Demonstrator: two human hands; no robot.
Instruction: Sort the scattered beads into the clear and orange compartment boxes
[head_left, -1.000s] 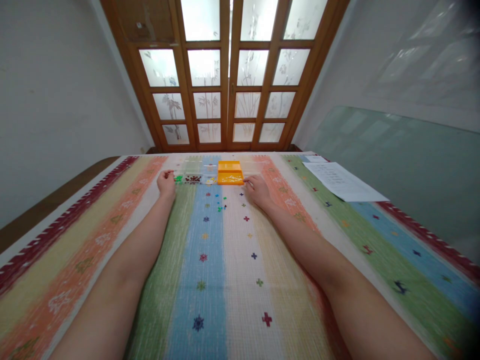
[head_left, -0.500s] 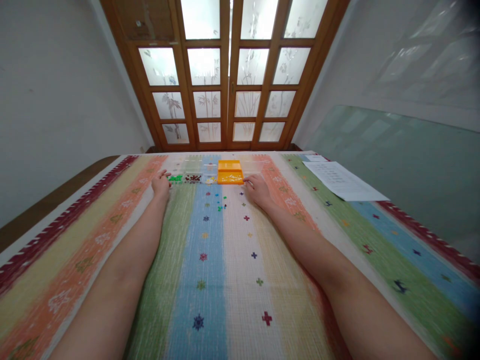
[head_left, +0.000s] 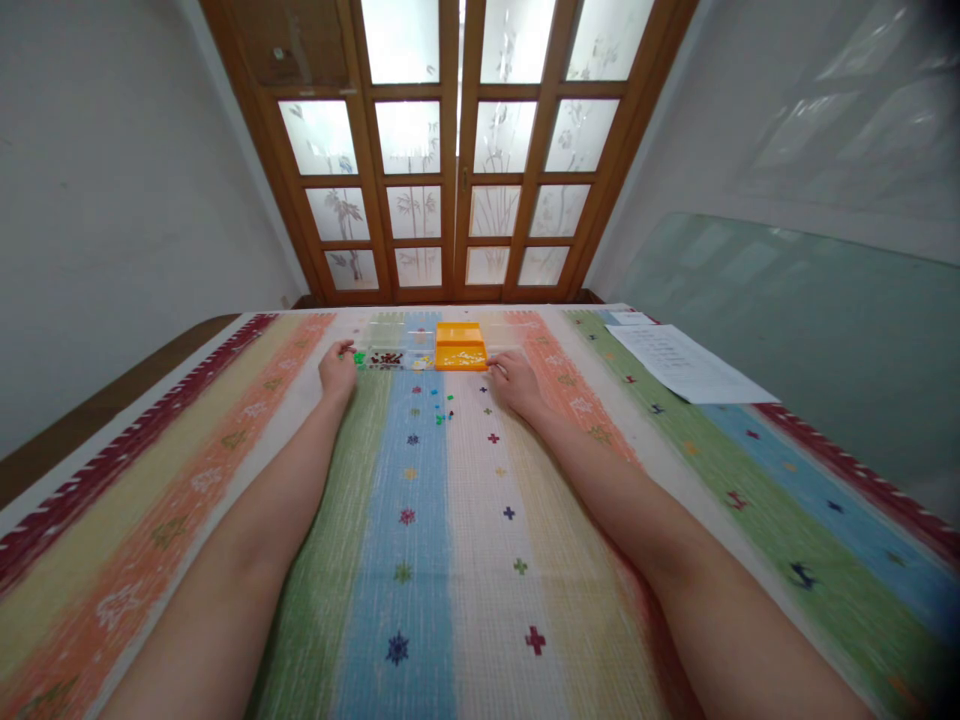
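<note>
My left hand [head_left: 338, 370] is at the left end of a row of clear plastic boxes, its fingers bent inward over the green pieces [head_left: 359, 358]. What its fingertips hold, if anything, is too small to make out. Beside the green lie dark red-brown pieces [head_left: 386, 359], then pale yellow ones [head_left: 422, 362]. An orange box [head_left: 460, 367] with its lid raised stands at the row's right end, with small whitish pieces in it. My right hand [head_left: 514, 378] has its bent fingers closed at that box's front right corner.
Several tiny blue, green and dark pieces [head_left: 439, 420] lie loose on the striped tablecloth [head_left: 420, 600] in front of the boxes. Printed paper sheets [head_left: 686, 365] lie at the right. Beyond the table stand wood-framed glass doors [head_left: 457, 190]. A glass panel [head_left: 810, 300] leans along the right wall.
My left hand has shifted right, over the green pieces, covering part of them, and its fingers are more curled. My right hand stays at the orange box.
</note>
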